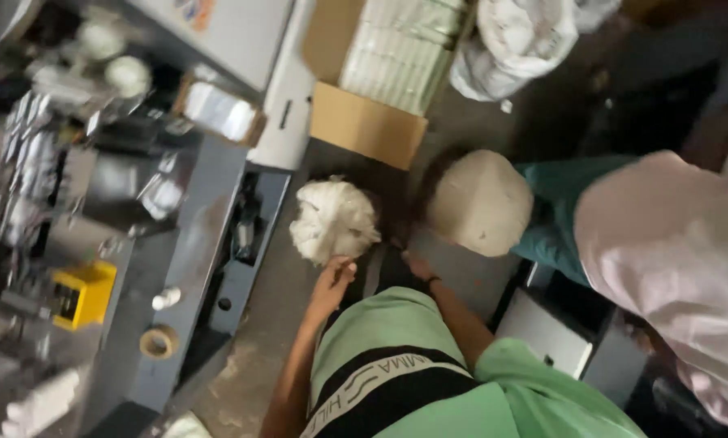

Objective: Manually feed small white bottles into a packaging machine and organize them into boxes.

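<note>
White fluffy wad lies on the floor, the left hand touching its lower edge with fingers loosely curled, the right hand nearby, grip unclear, beside a cardboard box.

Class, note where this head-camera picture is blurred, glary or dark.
Head view: motion blur smears the machine parts at left; glare whitens the fluffy white wad beside the left hand; the right hand sits in shadow; the top right corner is dark.

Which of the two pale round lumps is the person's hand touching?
The fluffy white fibre clump, under the left hand; the smoother beige ball lies untouched, farther right.
</note>
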